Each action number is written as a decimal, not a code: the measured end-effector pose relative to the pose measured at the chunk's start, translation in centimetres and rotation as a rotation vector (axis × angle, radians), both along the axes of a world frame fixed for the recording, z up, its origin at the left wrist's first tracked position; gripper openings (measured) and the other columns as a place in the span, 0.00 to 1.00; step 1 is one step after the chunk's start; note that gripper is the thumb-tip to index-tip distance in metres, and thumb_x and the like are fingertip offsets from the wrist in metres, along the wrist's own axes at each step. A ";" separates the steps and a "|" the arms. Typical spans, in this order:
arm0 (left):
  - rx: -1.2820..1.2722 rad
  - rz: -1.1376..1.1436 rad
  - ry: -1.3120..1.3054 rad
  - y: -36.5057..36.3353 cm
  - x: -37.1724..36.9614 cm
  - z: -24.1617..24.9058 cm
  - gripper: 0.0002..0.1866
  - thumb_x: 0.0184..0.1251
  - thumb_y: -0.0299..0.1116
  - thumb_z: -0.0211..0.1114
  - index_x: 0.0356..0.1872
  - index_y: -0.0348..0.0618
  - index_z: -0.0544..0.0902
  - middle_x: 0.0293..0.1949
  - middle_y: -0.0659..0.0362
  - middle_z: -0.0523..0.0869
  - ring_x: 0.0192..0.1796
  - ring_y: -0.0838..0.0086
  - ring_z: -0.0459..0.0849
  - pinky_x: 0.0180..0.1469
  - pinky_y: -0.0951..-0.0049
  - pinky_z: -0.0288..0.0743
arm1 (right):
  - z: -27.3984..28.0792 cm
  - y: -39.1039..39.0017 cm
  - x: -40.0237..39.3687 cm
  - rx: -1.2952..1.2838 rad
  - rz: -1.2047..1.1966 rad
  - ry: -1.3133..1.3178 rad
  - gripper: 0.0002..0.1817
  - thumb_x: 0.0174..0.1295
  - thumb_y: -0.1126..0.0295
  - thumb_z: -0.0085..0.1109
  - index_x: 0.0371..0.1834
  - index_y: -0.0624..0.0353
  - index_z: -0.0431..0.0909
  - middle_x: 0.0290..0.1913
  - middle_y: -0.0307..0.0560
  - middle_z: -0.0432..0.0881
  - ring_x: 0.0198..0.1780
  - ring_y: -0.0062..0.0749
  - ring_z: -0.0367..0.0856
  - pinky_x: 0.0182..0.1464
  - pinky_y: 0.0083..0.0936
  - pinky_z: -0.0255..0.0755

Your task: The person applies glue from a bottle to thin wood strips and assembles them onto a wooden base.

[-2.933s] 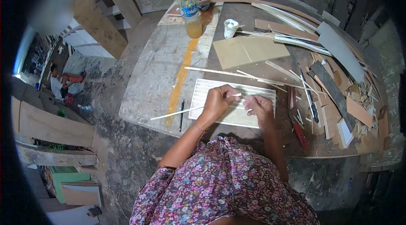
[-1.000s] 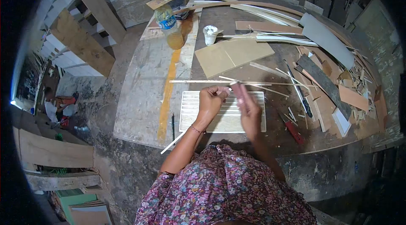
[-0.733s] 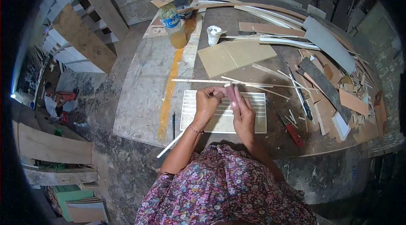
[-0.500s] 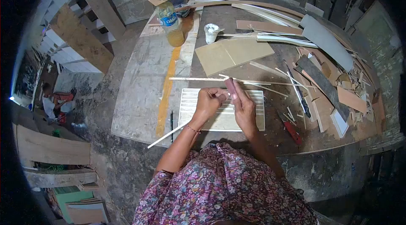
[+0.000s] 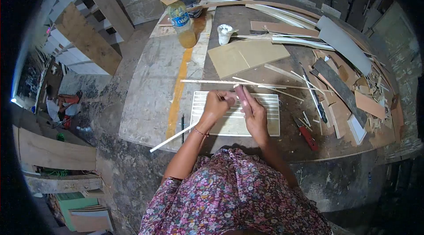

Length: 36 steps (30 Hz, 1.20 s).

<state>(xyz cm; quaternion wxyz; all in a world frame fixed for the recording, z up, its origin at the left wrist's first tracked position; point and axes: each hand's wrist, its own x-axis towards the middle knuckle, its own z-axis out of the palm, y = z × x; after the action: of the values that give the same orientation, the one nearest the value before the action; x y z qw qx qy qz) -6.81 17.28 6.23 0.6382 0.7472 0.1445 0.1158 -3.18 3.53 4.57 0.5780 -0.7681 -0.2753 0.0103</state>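
Note:
My left hand (image 5: 214, 108) is closed on a thin pale wooden strip (image 5: 172, 139), whose free end slants past my wrist toward the lower left. Between the fingers and thumb of my right hand (image 5: 256, 118) is a folded piece of reddish-brown sandpaper (image 5: 240, 94), right beside my left fingertips. The strip's upper end is hidden by my hands. Below both hands lies a flat rectangular wooden panel (image 5: 221, 130) with a pale frame and several parallel slats. A dark pen-like tool (image 5: 182, 128) rests left of the panel, and a red-handled cutter (image 5: 308, 138) lies to its right.
Loose strips (image 5: 203, 81) lie beyond the panel on the workbench (image 5: 141, 102). Farther back stand a bottle of amber liquid (image 5: 185, 36) and a white cup (image 5: 224, 35), near a tan board (image 5: 247, 58). Offcuts (image 5: 371, 105) crowd the right side. A person (image 5: 55, 109) sits low at far left.
The strip in my left hand has slid a little toward the lower left. The sandpaper remains in my right hand, and the whole view has shifted slightly.

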 end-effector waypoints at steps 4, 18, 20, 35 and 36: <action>-0.033 -0.036 -0.003 -0.7 0.2 -0.7 0.04 0.51 0.23 0.60 0.25 0.33 0.81 0.19 0.62 0.78 0.19 0.84 0.70 0.22 0.82 0.63 | 0.1 0.2 0.7 -0.007 -0.027 -0.081 0.20 0.60 0.71 0.45 0.57 0.54 0.66 0.40 0.60 0.74 0.40 0.49 0.75 0.41 0.34 0.68; -0.044 0.016 0.048 1.3 0.1 -1.4 0.05 0.52 0.26 0.63 0.25 0.34 0.82 0.17 0.64 0.78 0.19 0.85 0.68 0.22 0.82 0.62 | -0.7 0.0 -0.9 -0.018 0.039 0.207 0.19 0.61 0.69 0.44 0.56 0.56 0.66 0.38 0.59 0.76 0.40 0.48 0.75 0.43 0.33 0.67; 0.001 -0.004 0.061 0.7 -0.1 -1.5 0.05 0.53 0.26 0.62 0.25 0.35 0.82 0.17 0.64 0.77 0.19 0.85 0.69 0.21 0.82 0.62 | -0.1 0.3 -0.3 -0.054 0.018 0.174 0.19 0.61 0.70 0.44 0.56 0.58 0.66 0.39 0.60 0.76 0.41 0.49 0.75 0.43 0.34 0.68; -0.077 -0.015 0.028 1.1 0.3 -1.8 0.03 0.50 0.22 0.61 0.24 0.34 0.82 0.18 0.63 0.79 0.19 0.85 0.70 0.21 0.83 0.62 | 0.4 0.1 -0.7 -0.178 -0.027 -0.221 0.21 0.58 0.73 0.47 0.57 0.56 0.65 0.36 0.58 0.72 0.37 0.50 0.73 0.38 0.38 0.67; -0.067 -0.021 0.036 1.1 0.2 -1.5 0.03 0.50 0.22 0.61 0.24 0.34 0.82 0.18 0.63 0.79 0.19 0.85 0.70 0.21 0.83 0.62 | 0.3 0.2 -0.6 -0.161 -0.031 -0.215 0.21 0.58 0.73 0.46 0.57 0.56 0.66 0.36 0.58 0.72 0.37 0.51 0.73 0.38 0.37 0.67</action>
<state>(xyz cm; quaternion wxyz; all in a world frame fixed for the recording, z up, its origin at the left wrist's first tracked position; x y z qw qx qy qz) -6.63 18.41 4.70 0.6614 0.7289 0.1518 0.0909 -3.82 3.72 4.86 0.4815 -0.8130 -0.3221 -0.0591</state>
